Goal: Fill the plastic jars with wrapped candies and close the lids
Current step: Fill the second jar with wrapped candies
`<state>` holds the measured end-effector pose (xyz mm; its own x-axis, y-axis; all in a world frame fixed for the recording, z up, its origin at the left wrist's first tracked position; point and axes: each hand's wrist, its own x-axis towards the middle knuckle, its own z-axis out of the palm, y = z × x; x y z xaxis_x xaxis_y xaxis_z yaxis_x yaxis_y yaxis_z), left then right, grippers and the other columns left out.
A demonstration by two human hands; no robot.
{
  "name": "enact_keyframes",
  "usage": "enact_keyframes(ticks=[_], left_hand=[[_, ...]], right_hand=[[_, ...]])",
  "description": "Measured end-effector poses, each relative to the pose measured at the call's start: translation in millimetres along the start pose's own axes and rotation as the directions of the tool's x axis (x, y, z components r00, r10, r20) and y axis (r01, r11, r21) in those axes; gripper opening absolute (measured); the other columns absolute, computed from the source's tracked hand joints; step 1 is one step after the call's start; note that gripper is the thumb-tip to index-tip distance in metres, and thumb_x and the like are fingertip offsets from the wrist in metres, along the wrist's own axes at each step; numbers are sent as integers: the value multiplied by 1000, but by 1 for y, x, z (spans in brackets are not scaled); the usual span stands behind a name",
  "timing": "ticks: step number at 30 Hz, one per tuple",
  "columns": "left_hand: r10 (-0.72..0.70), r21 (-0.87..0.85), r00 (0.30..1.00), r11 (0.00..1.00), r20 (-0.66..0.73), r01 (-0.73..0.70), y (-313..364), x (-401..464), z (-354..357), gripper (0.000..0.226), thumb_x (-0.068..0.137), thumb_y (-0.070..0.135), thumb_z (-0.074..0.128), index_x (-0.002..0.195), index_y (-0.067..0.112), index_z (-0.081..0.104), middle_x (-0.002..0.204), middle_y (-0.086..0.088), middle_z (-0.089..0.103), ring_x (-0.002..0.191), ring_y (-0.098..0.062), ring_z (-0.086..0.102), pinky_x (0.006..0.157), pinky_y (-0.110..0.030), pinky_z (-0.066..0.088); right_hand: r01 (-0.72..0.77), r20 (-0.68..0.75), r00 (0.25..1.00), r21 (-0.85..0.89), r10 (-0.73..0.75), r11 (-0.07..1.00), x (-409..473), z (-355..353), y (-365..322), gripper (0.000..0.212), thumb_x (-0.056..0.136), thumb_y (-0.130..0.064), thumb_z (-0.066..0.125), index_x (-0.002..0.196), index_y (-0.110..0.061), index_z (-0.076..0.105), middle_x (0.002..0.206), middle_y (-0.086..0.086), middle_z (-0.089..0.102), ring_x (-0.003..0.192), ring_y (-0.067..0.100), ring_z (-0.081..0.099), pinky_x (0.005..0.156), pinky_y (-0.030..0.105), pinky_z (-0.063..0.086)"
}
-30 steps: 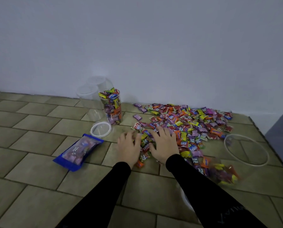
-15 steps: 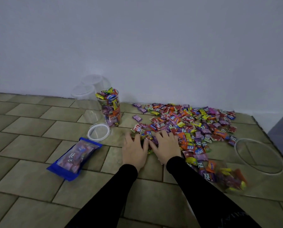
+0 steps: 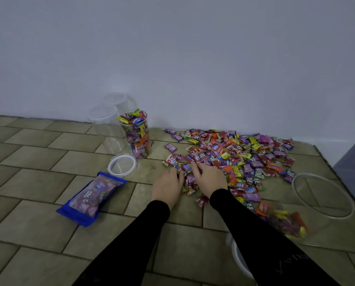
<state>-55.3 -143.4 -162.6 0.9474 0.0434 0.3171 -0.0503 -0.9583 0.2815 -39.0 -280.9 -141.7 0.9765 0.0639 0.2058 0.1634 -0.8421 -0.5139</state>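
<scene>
A wide pile of wrapped candies (image 3: 244, 153) lies on the tiled floor by the wall. My left hand (image 3: 167, 187) and my right hand (image 3: 210, 180) sit side by side at the pile's near left edge, fingers curled around a small heap of candies between them. A narrow clear jar (image 3: 137, 137) heaped with candies stands open at the left, its white-rimmed lid (image 3: 122, 164) flat on the floor in front. A large clear jar (image 3: 323, 195) with a few candies at its bottom is at the right, mouth toward the pile.
Two empty lidded clear jars (image 3: 105, 124) stand behind the full one, against the wall. A blue candy bag (image 3: 92, 198) lies left of my hands. Another white lid (image 3: 237, 256) shows under my right sleeve. A dark edge borders the floor at far right.
My hands, flat on the candies with straight fingers before, have drawn closer together and curled their fingers around a heap of candies. The view has shifted slightly.
</scene>
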Motion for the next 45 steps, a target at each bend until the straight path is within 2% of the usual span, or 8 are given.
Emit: enact_keyframes(ticks=[4, 12, 22, 25, 29, 37, 42, 45], left_hand=[[-5, -75, 999, 997, 36, 8, 1, 2, -3, 33, 103, 37, 39, 89, 9, 51, 81, -15, 64, 76, -34, 60, 59, -37, 31], [-25, -303, 999, 953, -21, 17, 8, -1, -18, 36, 101, 32, 46, 71, 13, 38, 60, 5, 33, 56, -17, 35, 56, -31, 20], [-49, -463, 997, 886, -63, 15, 40, -1, -38, 42, 101, 27, 46, 65, 18, 28, 60, 5, 30, 54, -8, 31, 55, -27, 17], [-88, -473, 995, 879, -52, 53, 50, 0, -41, 43, 102, 29, 44, 63, 20, 28, 59, 4, 32, 54, -8, 32, 52, -23, 25], [-106, -520, 992, 852, -65, 57, 60, 1, -47, 41, 102, 31, 43, 66, 14, 34, 60, 1, 34, 58, -11, 32, 54, -20, 29], [-170, -741, 976, 671, -135, 14, 104, 0, -67, 42, 101, 31, 44, 64, 16, 33, 58, 3, 30, 52, -9, 24, 49, -24, 22], [-149, -818, 975, 574, -163, -49, 141, -2, -81, 41, 102, 34, 44, 66, 16, 31, 61, 4, 27, 54, -9, 22, 50, -24, 19], [-122, -850, 977, 519, -176, -88, 167, -6, -87, 43, 102, 34, 43, 64, 18, 29, 59, 6, 27, 55, -11, 23, 53, -28, 20]], right_hand=[[-32, -24, 999, 117, 35, 993, -2, -7, 1, 49, 101, -44, 36, 67, -13, 53, 53, 1, 44, 48, 15, 40, 48, 27, 25], [-56, -156, 981, 359, 119, 932, -8, -25, -9, 49, 101, -40, 39, 56, -22, 33, 50, -2, 31, 46, 13, 28, 48, 29, 19], [-103, -159, 947, 671, 278, 734, -11, -59, -25, 43, 101, -44, 37, 70, -21, 54, 62, 10, 41, 59, 22, 42, 61, 36, 36], [-92, -177, 937, 709, 302, 700, -11, -69, -26, 46, 101, -44, 36, 61, -22, 36, 57, -2, 26, 51, 12, 25, 53, 27, 24], [-100, -160, 921, 785, 356, 612, -10, -86, -30, 43, 102, -45, 34, 63, -25, 36, 58, -8, 25, 49, 6, 23, 46, 17, 23], [3, -224, 876, 888, 426, 460, -13, -134, -40, 50, 102, -43, 34, 60, -18, 23, 48, -9, 18, 43, 8, 17, 43, 19, 18], [65, -254, 866, 911, 431, 407, -19, -174, -33, 49, 100, -49, 34, 69, -11, 41, 64, 11, 42, 53, 20, 38, 53, 30, 30], [117, -294, 852, 913, 432, 391, -24, -200, -22, 49, 101, -47, 34, 69, -12, 48, 64, 5, 53, 46, 7, 48, 47, 24, 37]])
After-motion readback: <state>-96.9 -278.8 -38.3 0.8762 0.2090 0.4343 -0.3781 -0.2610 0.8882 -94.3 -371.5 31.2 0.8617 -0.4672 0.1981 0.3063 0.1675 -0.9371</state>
